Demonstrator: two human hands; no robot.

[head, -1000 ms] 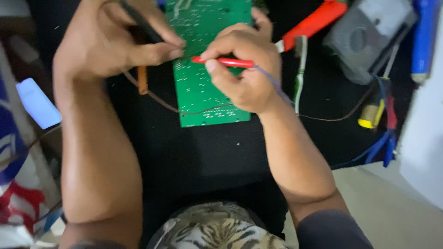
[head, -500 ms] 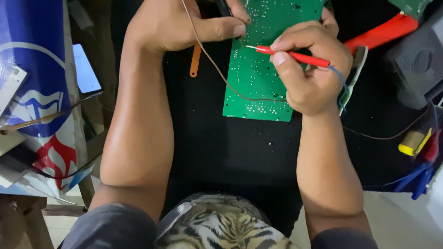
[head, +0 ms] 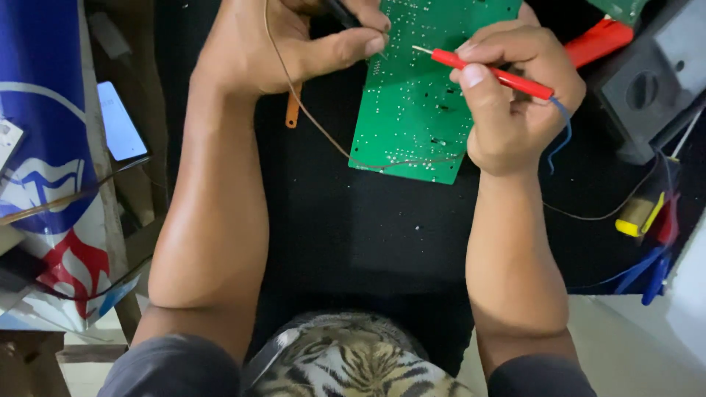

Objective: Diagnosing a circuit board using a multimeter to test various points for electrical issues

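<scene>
A green circuit board (head: pixel 419 110) lies solder side up on a black mat (head: pixel 382 242). My right hand (head: pixel 515 103) pinches a red test probe (head: pixel 489 71) whose metal tip touches the board near its upper middle. My left hand (head: pixel 287 44) grips a black probe (head: pixel 342 13) at the board's upper left edge. A thin brown wire (head: pixel 316 125) runs from under my left hand across the mat and over the board's lower edge.
A small orange strip (head: pixel 293 110) lies left of the board. A dark grey meter (head: pixel 647 88) and a red tool (head: pixel 596 40) sit at the upper right. Yellow and blue tools (head: pixel 640 217) lie at the right edge. A lit phone (head: pixel 121 131) rests at the left.
The view has shifted, so the board and both hands sit further right and higher in frame. Both probes stay on the board, the red tip a little higher on it.
</scene>
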